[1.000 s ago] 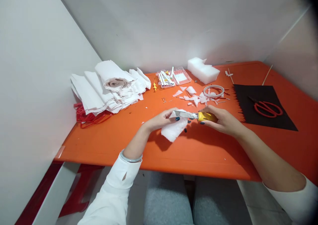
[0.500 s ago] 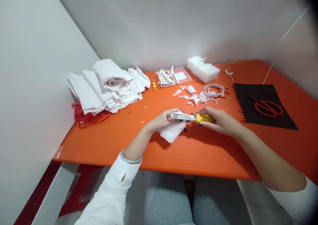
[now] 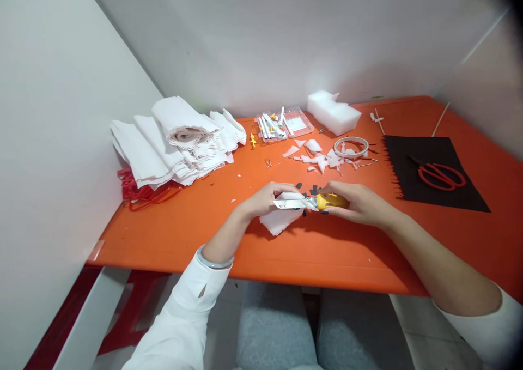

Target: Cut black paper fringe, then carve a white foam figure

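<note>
My right hand [image 3: 359, 202] is closed around the yellow handle of a utility knife [image 3: 314, 201], whose silver blade points left. My left hand [image 3: 267, 198] pinches a piece of white foam [image 3: 280, 220] that rests on the orange table [image 3: 327, 244], fingers by the blade's tip. The blade lies across the top of the foam piece. Small black scraps [image 3: 311, 189] lie just behind the knife.
A pile of folded white cloth [image 3: 180, 138] sits at the back left over red cords [image 3: 141, 193]. A clear box of white sticks [image 3: 284, 125], a white foam block [image 3: 333, 111], a tape ring [image 3: 351, 146], white scraps, and red scissors [image 3: 441, 175] on black sheet [image 3: 433, 187] lie farther back.
Both hands and the knife have moved slightly toward me and left; the blade has sunk lower across the foam piece. Black scraps now show behind the knife.
</note>
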{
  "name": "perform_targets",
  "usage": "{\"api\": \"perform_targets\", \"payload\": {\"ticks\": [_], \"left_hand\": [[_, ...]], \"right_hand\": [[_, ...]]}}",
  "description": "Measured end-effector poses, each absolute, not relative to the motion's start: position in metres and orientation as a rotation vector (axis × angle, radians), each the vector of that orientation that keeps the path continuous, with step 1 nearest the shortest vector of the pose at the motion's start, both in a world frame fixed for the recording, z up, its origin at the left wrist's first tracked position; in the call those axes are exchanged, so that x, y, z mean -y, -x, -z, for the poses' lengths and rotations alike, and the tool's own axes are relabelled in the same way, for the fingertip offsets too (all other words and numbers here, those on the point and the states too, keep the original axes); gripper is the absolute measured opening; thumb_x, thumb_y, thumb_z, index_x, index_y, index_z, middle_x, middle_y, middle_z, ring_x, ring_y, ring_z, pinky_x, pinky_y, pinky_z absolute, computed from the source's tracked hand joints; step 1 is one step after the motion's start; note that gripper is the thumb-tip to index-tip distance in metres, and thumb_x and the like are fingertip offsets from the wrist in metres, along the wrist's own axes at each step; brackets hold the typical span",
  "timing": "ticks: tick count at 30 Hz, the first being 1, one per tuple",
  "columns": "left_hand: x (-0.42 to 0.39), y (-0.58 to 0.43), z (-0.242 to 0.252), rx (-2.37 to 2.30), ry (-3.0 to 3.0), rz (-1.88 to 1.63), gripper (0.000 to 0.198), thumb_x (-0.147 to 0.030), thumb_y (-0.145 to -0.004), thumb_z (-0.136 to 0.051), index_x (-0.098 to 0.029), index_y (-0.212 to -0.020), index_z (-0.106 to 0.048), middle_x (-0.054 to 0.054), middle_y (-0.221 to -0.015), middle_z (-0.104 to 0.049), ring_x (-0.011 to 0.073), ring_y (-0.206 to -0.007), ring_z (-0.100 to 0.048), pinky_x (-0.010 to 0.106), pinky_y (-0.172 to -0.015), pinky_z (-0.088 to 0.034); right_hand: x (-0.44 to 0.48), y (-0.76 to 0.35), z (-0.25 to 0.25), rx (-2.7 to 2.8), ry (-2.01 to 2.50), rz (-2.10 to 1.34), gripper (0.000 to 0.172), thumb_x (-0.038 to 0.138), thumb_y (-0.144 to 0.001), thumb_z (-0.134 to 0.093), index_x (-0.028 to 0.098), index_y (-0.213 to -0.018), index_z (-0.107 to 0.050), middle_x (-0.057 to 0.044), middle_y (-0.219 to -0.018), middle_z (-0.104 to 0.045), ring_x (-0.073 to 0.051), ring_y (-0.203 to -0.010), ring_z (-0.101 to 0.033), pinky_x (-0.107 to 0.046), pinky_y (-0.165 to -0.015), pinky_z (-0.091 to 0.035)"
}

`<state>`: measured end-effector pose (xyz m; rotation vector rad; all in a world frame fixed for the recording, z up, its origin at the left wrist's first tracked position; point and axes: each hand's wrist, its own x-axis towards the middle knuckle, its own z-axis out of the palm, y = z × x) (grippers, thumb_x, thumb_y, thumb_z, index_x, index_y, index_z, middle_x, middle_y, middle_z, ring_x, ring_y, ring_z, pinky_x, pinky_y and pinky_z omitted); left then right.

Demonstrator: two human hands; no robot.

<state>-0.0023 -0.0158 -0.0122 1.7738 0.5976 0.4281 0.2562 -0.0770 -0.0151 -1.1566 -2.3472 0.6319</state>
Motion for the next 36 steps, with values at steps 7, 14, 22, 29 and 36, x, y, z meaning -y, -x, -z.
{"api": "perform_targets", "payload": {"ticks": [7, 14, 22, 29, 36], "left_hand": [[0.015, 0.005, 0.006, -0.659, -1.776, -0.428, 0.026, -0.036, -0.074, -0.069, -0.012, -0.085, -0.069, 0.003, -0.081, -0.060, 0.0130, -0.072, -0.054, 0.023, -0.067, -0.040], [0.020, 0.002, 0.004, -0.597, -1.836, -0.398, 0.024, -0.036, -0.077, -0.067, -0.013, -0.085, -0.071, 0.005, -0.085, -0.062, 0.0141, -0.074, -0.055, 0.024, -0.068, -0.040], [0.019, 0.003, 0.001, -0.586, -1.895, -0.404, 0.026, -0.037, -0.078, -0.066, -0.013, -0.086, -0.071, 0.004, -0.079, -0.058, 0.0132, -0.071, -0.052, 0.022, -0.063, -0.037], [0.021, 0.001, 0.005, -0.539, -1.848, -0.389, 0.024, -0.034, -0.079, -0.066, -0.012, -0.088, -0.070, 0.005, -0.085, -0.062, 0.0134, -0.074, -0.055, 0.022, -0.066, -0.039], [0.022, 0.000, 0.005, -0.542, -1.876, -0.369, 0.025, -0.035, -0.079, -0.066, -0.013, -0.089, -0.071, 0.006, -0.084, -0.062, 0.0144, -0.074, -0.056, 0.023, -0.067, -0.040]], "right_hand": [[0.076, -0.260, 0.013, 2.318, 1.165, -0.608, 0.029, 0.044, -0.087, -0.055, 0.019, -0.103, -0.056, -0.007, -0.092, -0.067, -0.018, -0.073, -0.060, -0.025, -0.064, -0.040], [0.077, -0.255, 0.016, 2.344, 1.115, -0.674, 0.030, 0.044, -0.088, -0.054, 0.020, -0.106, -0.056, -0.008, -0.093, -0.067, -0.019, -0.076, -0.061, -0.026, -0.064, -0.041], [0.077, -0.257, 0.014, 2.354, 1.156, -0.620, 0.030, 0.043, -0.088, -0.054, 0.019, -0.105, -0.056, -0.008, -0.094, -0.067, -0.019, -0.076, -0.061, -0.026, -0.064, -0.040], [0.077, -0.255, 0.016, 2.357, 1.124, -0.639, 0.032, 0.044, -0.089, -0.054, 0.018, -0.107, -0.055, -0.010, -0.094, -0.067, -0.019, -0.075, -0.061, -0.026, -0.063, -0.040], [0.076, -0.256, 0.016, 2.363, 1.131, -0.674, 0.029, 0.044, -0.088, -0.054, 0.020, -0.106, -0.054, -0.008, -0.096, -0.067, -0.019, -0.077, -0.061, -0.026, -0.064, -0.041]]}}
